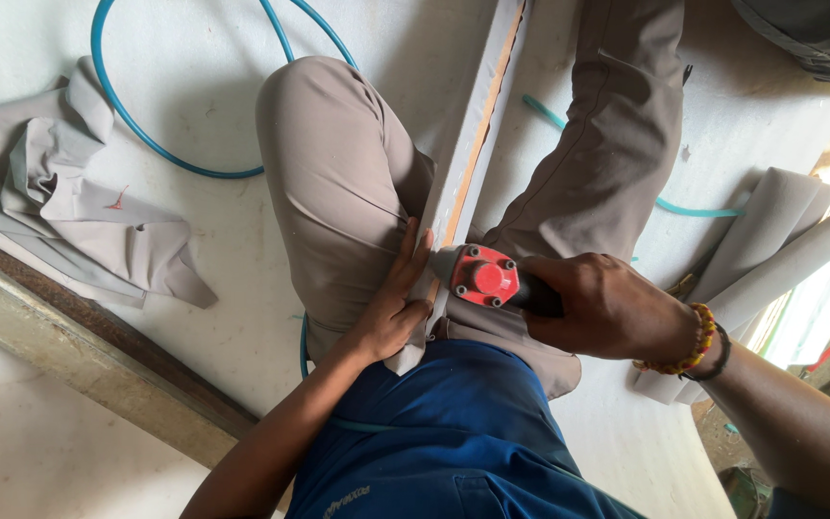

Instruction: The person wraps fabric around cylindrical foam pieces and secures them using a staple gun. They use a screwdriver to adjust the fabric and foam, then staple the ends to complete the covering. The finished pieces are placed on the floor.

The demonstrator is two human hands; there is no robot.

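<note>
A long wooden slat (474,125) wrapped in grey fabric runs from between my knees toward the top of the view. My left hand (391,306) lies flat against its near end, fingers pressing the grey fabric (413,351) onto the wood. My right hand (602,308), with a bead bracelet on the wrist, grips a red pneumatic staple gun (484,277) whose nose touches the slat just right of my left fingers.
A teal air hose (160,154) loops over the white floor behind my left knee. A crumpled pile of grey fabric scraps (79,207) lies at the left, by a wooden beam (98,351). Rolled grey material (790,240) lies at the right.
</note>
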